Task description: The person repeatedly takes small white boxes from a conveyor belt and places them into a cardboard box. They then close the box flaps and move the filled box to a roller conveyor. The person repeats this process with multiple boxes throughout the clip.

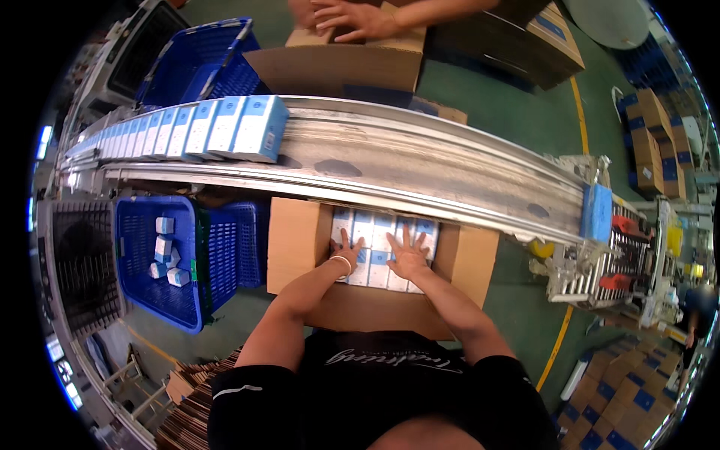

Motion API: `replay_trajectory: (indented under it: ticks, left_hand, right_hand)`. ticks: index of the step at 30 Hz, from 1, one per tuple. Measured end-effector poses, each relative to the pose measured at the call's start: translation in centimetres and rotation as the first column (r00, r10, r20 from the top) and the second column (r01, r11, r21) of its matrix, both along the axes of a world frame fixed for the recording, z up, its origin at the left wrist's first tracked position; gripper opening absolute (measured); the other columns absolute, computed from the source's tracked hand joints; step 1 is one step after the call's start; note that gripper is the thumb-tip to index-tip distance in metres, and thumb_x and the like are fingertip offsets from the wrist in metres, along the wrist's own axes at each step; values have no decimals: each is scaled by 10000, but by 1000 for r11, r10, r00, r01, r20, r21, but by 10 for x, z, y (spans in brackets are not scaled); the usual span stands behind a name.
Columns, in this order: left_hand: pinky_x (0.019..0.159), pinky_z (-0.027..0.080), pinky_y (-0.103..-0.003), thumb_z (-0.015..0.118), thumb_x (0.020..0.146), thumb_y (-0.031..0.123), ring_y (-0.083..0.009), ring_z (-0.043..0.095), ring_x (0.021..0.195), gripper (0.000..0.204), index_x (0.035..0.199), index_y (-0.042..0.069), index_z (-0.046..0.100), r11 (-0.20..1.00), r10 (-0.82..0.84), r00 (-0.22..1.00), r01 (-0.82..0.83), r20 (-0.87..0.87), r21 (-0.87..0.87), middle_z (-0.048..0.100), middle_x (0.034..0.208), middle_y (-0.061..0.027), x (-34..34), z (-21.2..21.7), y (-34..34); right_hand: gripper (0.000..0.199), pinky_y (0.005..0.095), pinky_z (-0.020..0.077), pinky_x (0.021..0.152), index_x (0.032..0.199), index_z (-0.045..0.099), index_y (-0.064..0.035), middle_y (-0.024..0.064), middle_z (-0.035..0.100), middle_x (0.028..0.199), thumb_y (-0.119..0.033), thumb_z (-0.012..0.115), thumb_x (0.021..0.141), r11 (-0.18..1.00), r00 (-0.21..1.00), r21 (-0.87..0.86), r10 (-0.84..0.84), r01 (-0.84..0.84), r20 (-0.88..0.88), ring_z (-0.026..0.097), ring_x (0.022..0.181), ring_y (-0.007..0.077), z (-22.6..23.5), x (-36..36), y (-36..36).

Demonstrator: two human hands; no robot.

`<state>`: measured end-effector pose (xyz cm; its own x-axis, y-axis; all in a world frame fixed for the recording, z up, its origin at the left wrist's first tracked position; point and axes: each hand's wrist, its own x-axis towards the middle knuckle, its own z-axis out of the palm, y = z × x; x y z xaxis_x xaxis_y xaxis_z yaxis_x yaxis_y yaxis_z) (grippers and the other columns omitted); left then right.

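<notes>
Below the conveyor [420,161], left hand [346,251] and right hand [407,255] lie flat, fingers spread, pressing white-and-blue small boxes [375,247] down inside the open carton [300,247]. Looks like layer-settling; next likely needs more boxes from the belt row [202,131].

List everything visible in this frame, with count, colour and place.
packing carton: one, brown, open, below the conveyor
small boxes in carton: one layer, white and blue
conveyor: one, metal, across the middle
boxes on conveyor: a long row, white and blue, left part
blue crate: one, left, few small boxes inside
far carton: one, brown, another person's hands on it
left hand: flat on the boxes
right hand: flat on the boxes
</notes>
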<state>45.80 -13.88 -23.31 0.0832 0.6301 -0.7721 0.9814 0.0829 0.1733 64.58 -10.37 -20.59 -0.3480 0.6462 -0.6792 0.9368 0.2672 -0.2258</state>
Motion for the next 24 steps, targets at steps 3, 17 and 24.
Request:
replay_trajectory:
  ticks: [3, 17, 24]
  left_hand:
    - [946, 414, -418, 516, 882, 307, -397, 427, 1198, 508, 1355, 192, 368, 977, -140, 946, 83, 293, 199, 367, 1360, -239, -31, -15, 10]
    - [904, 428, -424, 481, 704, 750, -411, 545, 1044, 958, 1153, -96, 477, 552, 684, 726, -444, -78, 705, 550, 1124, -289, -336, 243, 154]
    - [835, 465, -414, 597, 634, 731, -425, 578, 979, 1011, 1113, -145, 439, 531, 487, 830, -530, 274, 661, 576, 997, -341, -231, 215, 180]
  right_hand:
    - [812, 717, 41, 983, 1418, 246, -228, 298, 8, 1455, -460, 626, 739, 996, 997, -73, 48, -53, -65, -45, 1326, 509, -69, 1, 11]
    - [483, 349, 468, 881, 1257, 468, -24, 162, 548, 1188, -317, 551, 882, 917, 817, -399, -219, -15, -534, 567, 1043, 275, 66, -15, 12]
    - [448, 275, 486, 665, 1149, 493, 12, 122, 624, 917, -275, 628, 833, 693, 389, 98, -277, 714, -879, 607, 830, 171, 179, -8, 142]
